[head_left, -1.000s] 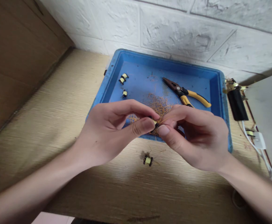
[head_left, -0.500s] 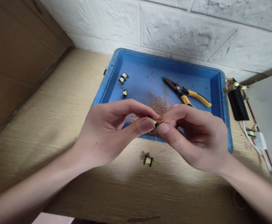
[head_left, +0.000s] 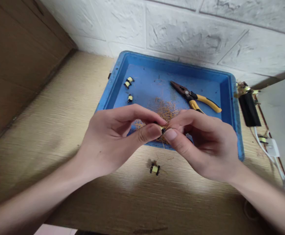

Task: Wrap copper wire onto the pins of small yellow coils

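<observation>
Between thumb and forefinger, my left hand (head_left: 118, 140) pinches a small transformer (head_left: 162, 129) with a black bobbin and yellow tape, mostly covered by the fingers. My right hand (head_left: 203, 143) is closed in a pinch at the transformer's right end, on a thin copper wire that barely shows. Both hands hover over the near edge of a blue tray (head_left: 181, 63). Below them a similar transformer (head_left: 155, 168), with pins and loose wire ends, lies on the wooden table (head_left: 122, 199).
Copper wire clippings (head_left: 166, 111) are heaped in the tray. Long-nose pliers (head_left: 187, 94) with yellow-black handles lie at its right, several transformers (head_left: 129, 82) at its left. A black cylindrical device (head_left: 249, 109) with a white cable (head_left: 262, 147) stands right of the tray, before a white wall (head_left: 176, 32).
Hardly anything differs. Both hands keep their pinch at the same place, with only a slight shift of the right fingers at the wire.
</observation>
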Demonstrator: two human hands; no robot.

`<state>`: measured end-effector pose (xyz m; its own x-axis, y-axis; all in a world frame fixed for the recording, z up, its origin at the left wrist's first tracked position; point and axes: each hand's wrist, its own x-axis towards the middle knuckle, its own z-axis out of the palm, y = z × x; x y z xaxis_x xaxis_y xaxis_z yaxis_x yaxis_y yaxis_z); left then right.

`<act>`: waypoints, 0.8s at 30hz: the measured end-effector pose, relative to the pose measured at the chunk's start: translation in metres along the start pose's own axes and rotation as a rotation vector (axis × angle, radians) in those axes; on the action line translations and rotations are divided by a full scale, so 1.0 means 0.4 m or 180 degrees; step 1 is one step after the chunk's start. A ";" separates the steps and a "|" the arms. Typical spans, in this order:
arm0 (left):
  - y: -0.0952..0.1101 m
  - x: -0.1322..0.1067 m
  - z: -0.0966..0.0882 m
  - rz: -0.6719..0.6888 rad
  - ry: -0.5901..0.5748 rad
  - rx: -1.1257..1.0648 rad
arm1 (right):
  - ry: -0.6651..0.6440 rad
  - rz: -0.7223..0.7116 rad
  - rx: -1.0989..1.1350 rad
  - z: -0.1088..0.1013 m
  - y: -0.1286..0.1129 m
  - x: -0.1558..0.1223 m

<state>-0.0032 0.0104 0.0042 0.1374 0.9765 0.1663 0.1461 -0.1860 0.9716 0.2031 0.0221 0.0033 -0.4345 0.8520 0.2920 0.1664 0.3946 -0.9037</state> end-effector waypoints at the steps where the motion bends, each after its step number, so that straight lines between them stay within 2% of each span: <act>1: -0.002 0.001 0.001 0.0031 0.0027 0.0045 | 0.0005 0.0002 -0.0017 0.001 0.000 0.000; 10: -0.001 -0.002 -0.004 0.0105 0.0020 0.0079 | 0.0037 -0.0014 -0.0111 0.001 -0.002 0.001; 24: -0.010 -0.011 -0.004 -0.0071 -0.0035 -0.0061 | -0.0029 0.0014 0.0040 0.001 0.001 -0.001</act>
<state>-0.0059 0.0071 -0.0002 0.1450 0.9791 0.1428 0.1304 -0.1620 0.9781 0.2029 0.0219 0.0027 -0.4419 0.8505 0.2852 0.1572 0.3864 -0.9088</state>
